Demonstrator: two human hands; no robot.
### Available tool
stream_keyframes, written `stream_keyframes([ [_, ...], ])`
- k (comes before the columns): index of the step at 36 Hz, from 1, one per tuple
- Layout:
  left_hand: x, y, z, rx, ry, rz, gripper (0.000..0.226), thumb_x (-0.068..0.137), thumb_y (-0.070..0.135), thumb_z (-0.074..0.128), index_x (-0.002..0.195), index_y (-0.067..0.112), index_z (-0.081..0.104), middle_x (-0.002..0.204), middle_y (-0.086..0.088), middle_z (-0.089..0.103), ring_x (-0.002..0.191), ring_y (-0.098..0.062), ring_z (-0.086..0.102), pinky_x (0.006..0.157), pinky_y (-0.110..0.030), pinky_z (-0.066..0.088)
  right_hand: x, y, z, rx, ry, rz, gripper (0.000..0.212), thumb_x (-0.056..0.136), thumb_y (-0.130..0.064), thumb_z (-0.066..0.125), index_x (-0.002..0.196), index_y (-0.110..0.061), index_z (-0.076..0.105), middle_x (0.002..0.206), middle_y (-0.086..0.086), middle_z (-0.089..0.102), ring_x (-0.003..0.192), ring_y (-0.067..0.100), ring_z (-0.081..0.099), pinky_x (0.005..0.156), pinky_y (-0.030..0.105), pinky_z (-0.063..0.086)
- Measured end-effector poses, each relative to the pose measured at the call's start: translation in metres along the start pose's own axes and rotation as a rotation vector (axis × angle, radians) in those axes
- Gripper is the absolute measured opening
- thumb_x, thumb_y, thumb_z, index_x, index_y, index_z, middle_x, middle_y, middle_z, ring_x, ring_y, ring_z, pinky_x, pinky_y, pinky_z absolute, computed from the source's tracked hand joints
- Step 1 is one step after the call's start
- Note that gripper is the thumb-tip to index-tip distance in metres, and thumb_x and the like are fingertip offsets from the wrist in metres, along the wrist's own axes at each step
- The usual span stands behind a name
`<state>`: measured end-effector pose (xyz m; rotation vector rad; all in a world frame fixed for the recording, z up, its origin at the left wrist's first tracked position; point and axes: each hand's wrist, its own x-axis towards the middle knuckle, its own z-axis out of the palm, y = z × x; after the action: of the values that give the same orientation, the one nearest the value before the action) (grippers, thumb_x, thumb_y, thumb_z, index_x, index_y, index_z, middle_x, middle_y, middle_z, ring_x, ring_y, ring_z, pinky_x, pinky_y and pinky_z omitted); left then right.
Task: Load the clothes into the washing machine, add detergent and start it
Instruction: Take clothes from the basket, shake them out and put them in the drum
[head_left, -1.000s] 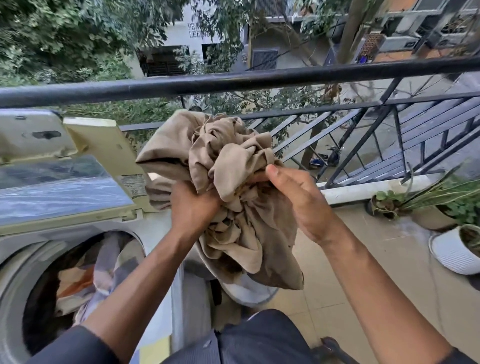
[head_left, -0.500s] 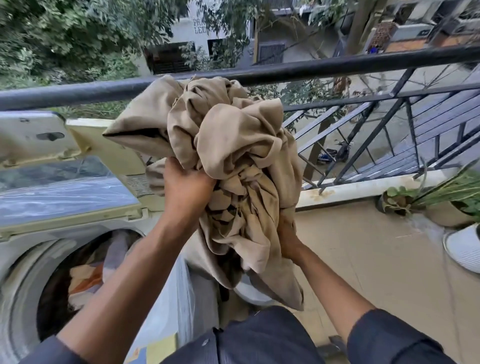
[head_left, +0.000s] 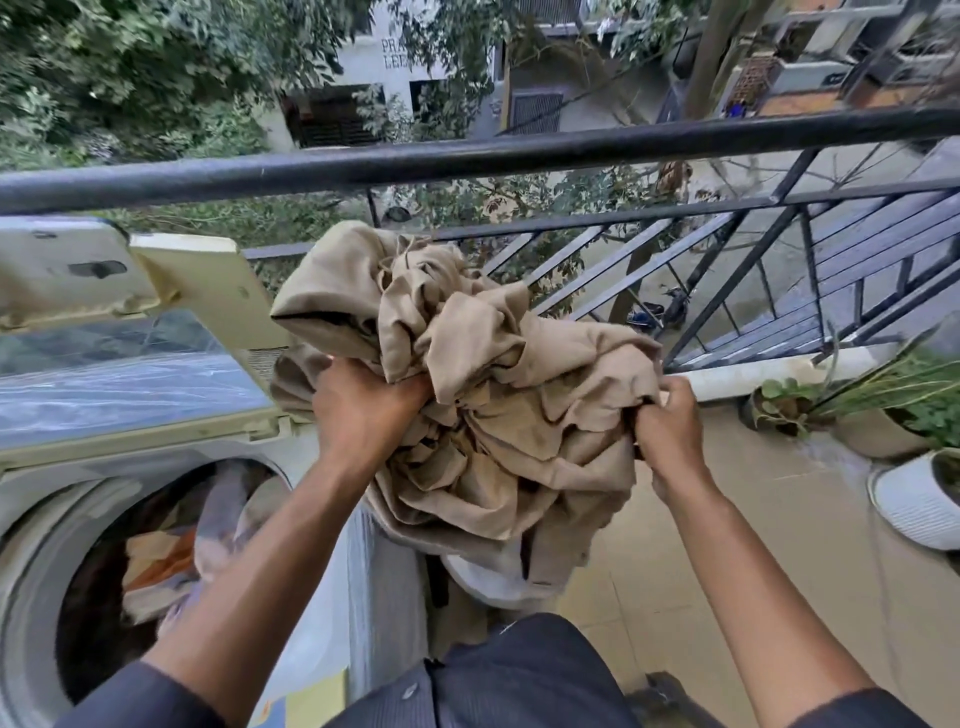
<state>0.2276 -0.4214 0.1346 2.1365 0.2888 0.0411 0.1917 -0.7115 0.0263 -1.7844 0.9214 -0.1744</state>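
Clothes: a crumpled tan garment (head_left: 498, 415) fills the centre of the frame, held up in the air by both hands. The left hand (head_left: 363, 415) has its grip closed into the cloth's left side, fingers buried in the folds; the right hand (head_left: 670, 431) pinches the right edge in a closed fist. The bundle's lower hem hangs free above a pale tub (head_left: 493, 582) at the bottom centre. The washing machine (head_left: 322, 545) stands at lower left, its round drum opening (head_left: 130, 571) uncovered and already holding mixed fabric (head_left: 166, 561), with its lid (head_left: 119, 374) raised behind. The garment hangs just to the right of that opening, over the machine's right edge. A black railing (head_left: 519, 156) crosses the upper frame behind the cloth. Bare tiled floor (head_left: 727, 545) lies open at lower right, with potted plants (head_left: 893, 415) along the right edge.
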Motion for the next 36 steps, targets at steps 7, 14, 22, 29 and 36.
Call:
stream_keyframes([
  [7, 0.0, -0.008, 0.007, 0.083, 0.042, -0.036, 0.06, 0.071, 0.063, 0.074, 0.107, 0.015, 0.076, 0.113, -0.019, 0.076, 0.11, -0.043, 0.068, 0.077, -0.031, 0.038, -0.037, -0.073, -0.03, 0.078, -0.101, -0.307, 0.043, 0.081, 0.005, 0.054, 0.099, -0.032, 0.067, 0.092, -0.005, 0.074, 0.08, 0.009, 0.067, 0.068, 0.039, 0.057],
  [14, 0.002, -0.005, 0.011, 0.064, 0.077, -0.102, 0.06, 0.081, 0.057, 0.075, 0.124, 0.016, 0.066, 0.124, -0.012, 0.073, 0.117, -0.04, 0.064, 0.084, -0.033, 0.039, -0.083, -0.107, -0.008, 0.166, -0.509, -0.568, 0.049, 0.079, 0.019, 0.056, 0.119, -0.007, 0.068, 0.114, 0.004, 0.075, 0.1, 0.015, 0.071, 0.084, 0.026, 0.056],
  [22, 0.009, -0.006, 0.001, -0.009, -0.047, -0.112, 0.072, 0.062, 0.066, 0.066, 0.126, 0.033, 0.062, 0.122, 0.003, 0.074, 0.116, -0.03, 0.066, 0.099, -0.044, 0.054, -0.103, -0.109, 0.026, 0.136, -0.581, -0.653, 0.038, 0.082, -0.062, 0.069, 0.118, -0.052, 0.07, 0.146, -0.019, 0.044, 0.149, 0.005, 0.032, 0.121, 0.03, 0.031],
  [29, 0.008, -0.011, -0.011, -0.531, -0.449, -0.012, 0.085, 0.064, 0.044, 0.08, 0.14, 0.017, 0.054, 0.131, 0.004, 0.072, 0.121, -0.015, 0.068, 0.105, -0.041, 0.053, -0.108, -0.113, 0.044, 0.077, -0.486, -0.664, 0.051, 0.08, -0.047, 0.074, 0.127, -0.045, 0.056, 0.148, 0.003, 0.033, 0.146, 0.015, 0.035, 0.122, 0.049, 0.033],
  [36, -0.009, -0.012, 0.004, -0.272, -0.539, 0.24, 0.106, 0.065, 0.06, 0.087, 0.15, 0.026, 0.034, 0.147, 0.02, 0.051, 0.134, 0.008, 0.052, 0.107, -0.02, 0.048, -0.109, -0.121, 0.037, 0.258, -0.835, -0.472, 0.071, 0.083, -0.035, 0.071, 0.149, -0.041, 0.047, 0.161, -0.001, 0.036, 0.149, 0.019, 0.037, 0.124, 0.052, 0.029],
])
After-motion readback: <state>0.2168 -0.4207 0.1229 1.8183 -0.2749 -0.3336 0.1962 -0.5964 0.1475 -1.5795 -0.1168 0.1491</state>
